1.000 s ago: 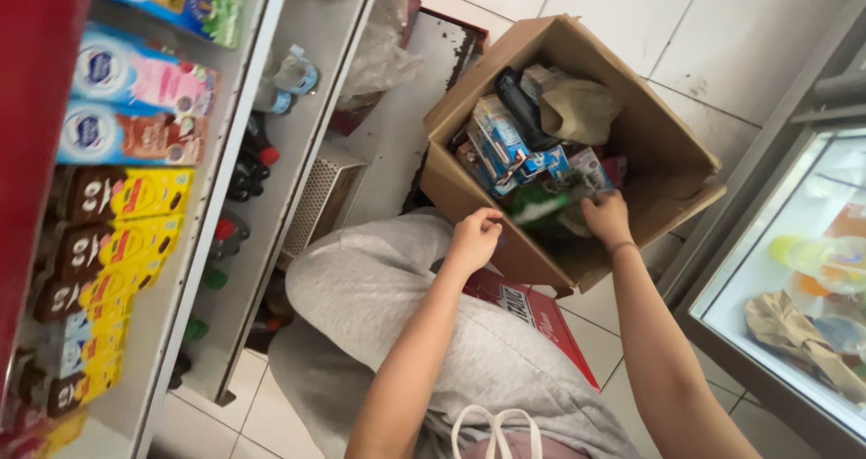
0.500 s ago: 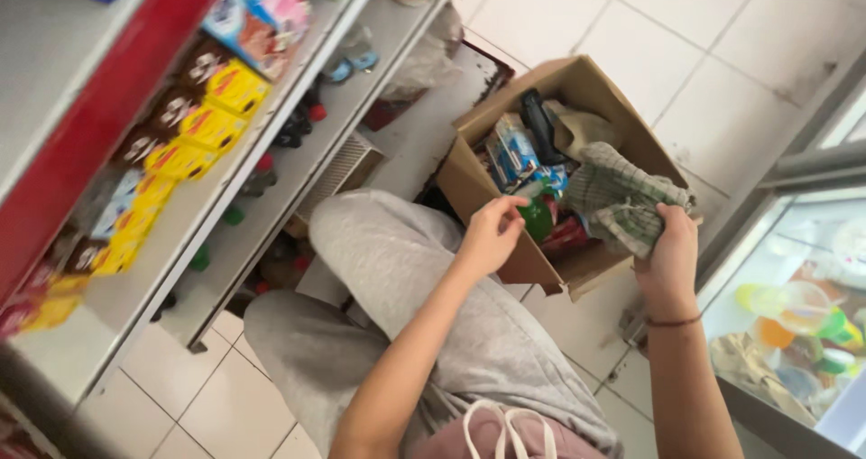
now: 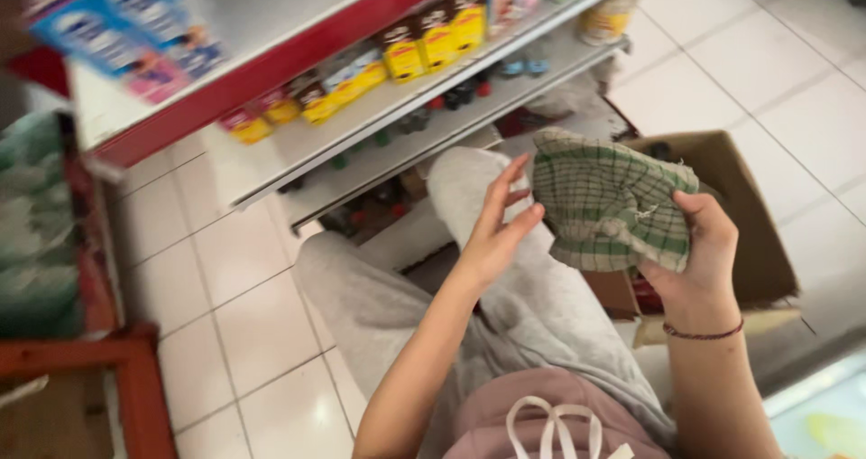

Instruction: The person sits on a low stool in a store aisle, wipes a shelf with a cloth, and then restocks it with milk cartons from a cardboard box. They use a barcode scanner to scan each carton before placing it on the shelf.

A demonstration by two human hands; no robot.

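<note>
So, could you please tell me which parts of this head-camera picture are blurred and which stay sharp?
In the head view, the cartons on the top shelf smear with motion blur; the green checked cloth, held by the right hand with the left hand beside it, is fairly sharp; soft daylight, with pale glare on the floor tiles.

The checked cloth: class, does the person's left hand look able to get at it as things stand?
Probably yes. The left hand is open right beside the checked cloth, fingertips at its edge, with nothing between them. The right hand holds the cloth's other side.
</note>
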